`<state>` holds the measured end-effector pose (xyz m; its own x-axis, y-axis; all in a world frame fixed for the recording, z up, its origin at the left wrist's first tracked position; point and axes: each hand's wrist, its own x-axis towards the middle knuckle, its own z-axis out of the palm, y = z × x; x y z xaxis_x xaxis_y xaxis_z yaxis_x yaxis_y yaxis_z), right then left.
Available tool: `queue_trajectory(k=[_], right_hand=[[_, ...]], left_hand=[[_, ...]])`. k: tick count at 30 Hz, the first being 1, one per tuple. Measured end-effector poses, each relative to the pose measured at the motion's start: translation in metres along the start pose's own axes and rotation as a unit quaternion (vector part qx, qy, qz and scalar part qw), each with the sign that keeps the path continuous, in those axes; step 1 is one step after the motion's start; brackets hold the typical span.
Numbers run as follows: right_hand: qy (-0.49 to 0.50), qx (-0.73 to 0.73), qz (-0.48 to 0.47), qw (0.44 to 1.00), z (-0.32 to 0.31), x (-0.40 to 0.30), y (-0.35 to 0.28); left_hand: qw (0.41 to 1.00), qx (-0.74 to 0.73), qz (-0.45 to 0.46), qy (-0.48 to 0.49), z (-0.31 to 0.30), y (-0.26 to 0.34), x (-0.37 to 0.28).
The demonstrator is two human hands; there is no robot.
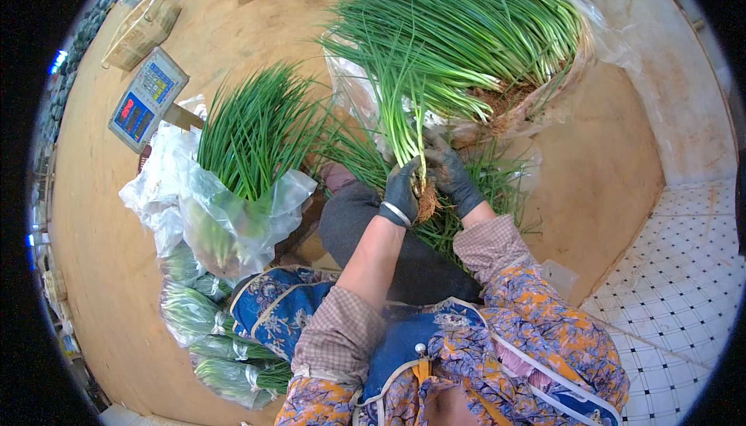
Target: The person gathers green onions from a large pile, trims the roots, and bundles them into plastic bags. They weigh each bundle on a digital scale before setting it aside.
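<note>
My left hand [403,190], in a dark glove with a pale band at the wrist, grips a small bunch of green onions [402,134] near the brown roots. Close on its right, my right hand [451,175], also gloved, has bent fingers at the stalks; whether it grips any is hidden. Beyond both hands lies a large heap of green onions [466,24] on clear plastic sheeting [588,53]. To the left, an open plastic bag [233,233] holds a thick upright bunch. Loose green leaves [489,175] lie under and around my hands.
A digital scale display [148,99] stands at the left, by white plastic bags [154,193]. Several tied bags of green onions [198,315] are stacked at the lower left. Plastic crates [143,26] stand farther off. A tiled surface [658,309] is at the right.
</note>
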<state>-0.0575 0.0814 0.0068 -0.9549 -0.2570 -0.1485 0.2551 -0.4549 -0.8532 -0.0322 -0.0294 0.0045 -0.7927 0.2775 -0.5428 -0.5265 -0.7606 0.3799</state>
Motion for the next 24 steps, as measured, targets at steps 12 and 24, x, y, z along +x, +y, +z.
queue_trajectory(k=[12, 24], right_hand=[[-0.170, -0.068, 0.045, 0.982, -0.020, 0.010, -0.018], [-0.134, -0.365, 0.009, 0.921, -0.031, 0.004, -0.032]], left_hand=[[0.993, 0.107, 0.040, 0.010, -0.006, -0.008, 0.005], [0.964, 0.242, 0.105, 0.025, -0.014, -0.011, 0.010]])
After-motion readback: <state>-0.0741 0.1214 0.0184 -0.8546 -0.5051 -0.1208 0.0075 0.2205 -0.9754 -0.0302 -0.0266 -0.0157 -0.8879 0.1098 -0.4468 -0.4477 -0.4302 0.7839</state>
